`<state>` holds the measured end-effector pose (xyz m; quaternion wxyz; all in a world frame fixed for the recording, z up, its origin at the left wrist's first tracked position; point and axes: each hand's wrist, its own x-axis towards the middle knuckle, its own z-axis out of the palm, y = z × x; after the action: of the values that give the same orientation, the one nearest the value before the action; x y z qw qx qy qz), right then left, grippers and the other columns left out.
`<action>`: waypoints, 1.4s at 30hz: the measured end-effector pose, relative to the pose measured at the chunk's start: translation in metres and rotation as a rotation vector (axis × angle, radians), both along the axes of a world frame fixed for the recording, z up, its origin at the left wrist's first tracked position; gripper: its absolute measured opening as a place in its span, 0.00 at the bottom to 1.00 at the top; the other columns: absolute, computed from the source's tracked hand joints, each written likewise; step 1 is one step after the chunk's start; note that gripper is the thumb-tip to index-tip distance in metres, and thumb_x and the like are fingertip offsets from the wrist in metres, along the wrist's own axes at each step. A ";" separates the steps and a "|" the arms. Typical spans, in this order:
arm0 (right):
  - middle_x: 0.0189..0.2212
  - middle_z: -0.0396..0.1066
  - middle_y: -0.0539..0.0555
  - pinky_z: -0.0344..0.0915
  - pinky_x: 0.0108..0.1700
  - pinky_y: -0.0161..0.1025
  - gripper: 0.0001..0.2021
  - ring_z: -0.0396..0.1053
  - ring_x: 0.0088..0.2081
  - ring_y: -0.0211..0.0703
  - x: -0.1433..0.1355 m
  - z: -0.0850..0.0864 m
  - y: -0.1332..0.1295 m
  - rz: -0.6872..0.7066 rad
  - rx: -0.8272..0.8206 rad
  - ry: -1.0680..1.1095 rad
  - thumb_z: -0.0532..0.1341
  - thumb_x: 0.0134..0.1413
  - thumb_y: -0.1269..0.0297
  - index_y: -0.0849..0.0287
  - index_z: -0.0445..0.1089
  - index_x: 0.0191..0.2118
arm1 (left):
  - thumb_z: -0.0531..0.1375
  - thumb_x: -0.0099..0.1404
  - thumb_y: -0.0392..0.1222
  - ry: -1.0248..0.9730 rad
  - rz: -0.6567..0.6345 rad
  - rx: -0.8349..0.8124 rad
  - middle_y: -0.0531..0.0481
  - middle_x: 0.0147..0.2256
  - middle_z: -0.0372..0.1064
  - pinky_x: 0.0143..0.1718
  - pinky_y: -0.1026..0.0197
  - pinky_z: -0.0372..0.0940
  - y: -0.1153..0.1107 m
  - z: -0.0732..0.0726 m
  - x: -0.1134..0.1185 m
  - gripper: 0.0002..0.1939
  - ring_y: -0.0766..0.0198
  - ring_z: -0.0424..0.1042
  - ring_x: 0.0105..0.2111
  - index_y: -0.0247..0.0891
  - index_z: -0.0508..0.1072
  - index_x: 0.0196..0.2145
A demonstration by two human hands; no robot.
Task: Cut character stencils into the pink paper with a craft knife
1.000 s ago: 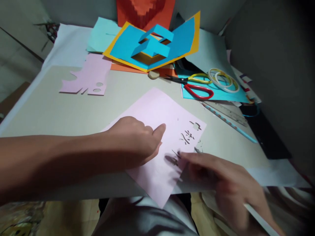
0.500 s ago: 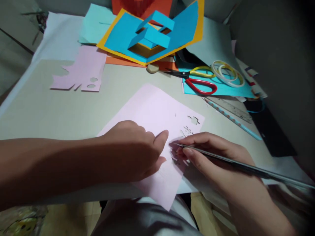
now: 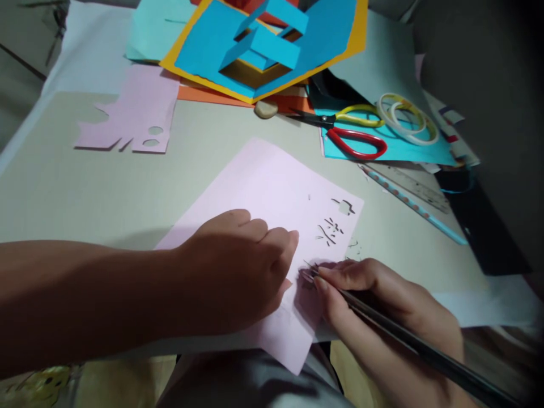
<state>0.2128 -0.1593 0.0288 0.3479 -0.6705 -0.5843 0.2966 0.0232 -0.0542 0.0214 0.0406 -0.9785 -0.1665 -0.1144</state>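
Observation:
A pale pink sheet of paper lies at an angle, its near corner hanging over the table's front edge. Cut-out character strokes run down its right side. My left hand rests on the sheet as a loose fist, knuckles up; its palm side is hidden. Pinched in the fingers of my right hand is a slim dark tool with a thin pointed tip, slanting down to the lowest cut strokes. From this angle I cannot tell the tool's exact kind.
Scissors with red and yellow handles, tape rolls and a blue pencil lie at the right. A blue and yellow pop-up card stands at the back. A cut pink scrap and a stone lie beyond the sheet.
My left index finger, stretched out before, is now curled in. My right hand has moved down along the sheet with the tool, uncovering more cut strokes. The whole view has shifted slightly.

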 end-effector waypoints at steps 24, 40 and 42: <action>0.27 0.78 0.46 0.67 0.25 0.32 0.04 0.75 0.24 0.36 -0.007 0.003 0.003 0.058 0.023 -0.112 0.65 0.61 0.67 0.51 0.72 0.34 | 0.48 0.73 0.43 -0.032 0.010 -0.202 0.35 0.65 0.62 0.63 0.45 0.62 0.001 -0.014 0.000 0.27 0.45 0.61 0.66 0.25 0.67 0.63; 0.25 0.75 0.47 0.63 0.24 0.38 0.06 0.69 0.21 0.37 -0.013 -0.007 -0.003 0.061 0.175 -0.349 0.63 0.62 0.67 0.50 0.66 0.35 | 0.50 0.74 0.43 0.011 -0.006 -0.336 0.39 0.68 0.58 0.68 0.45 0.58 0.001 -0.008 0.000 0.26 0.47 0.55 0.69 0.30 0.66 0.65; 0.25 0.75 0.47 0.63 0.25 0.38 0.06 0.70 0.21 0.38 -0.012 -0.007 -0.005 0.082 0.165 -0.337 0.63 0.62 0.67 0.51 0.66 0.35 | 0.51 0.74 0.42 -0.002 -0.006 -0.336 0.39 0.67 0.58 0.68 0.46 0.58 0.002 -0.007 0.000 0.25 0.47 0.56 0.69 0.29 0.66 0.64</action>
<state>0.2011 -0.1645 0.0220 0.2866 -0.6556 -0.6833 0.1453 0.0235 -0.0525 0.0140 -0.1240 -0.9719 -0.1806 -0.0862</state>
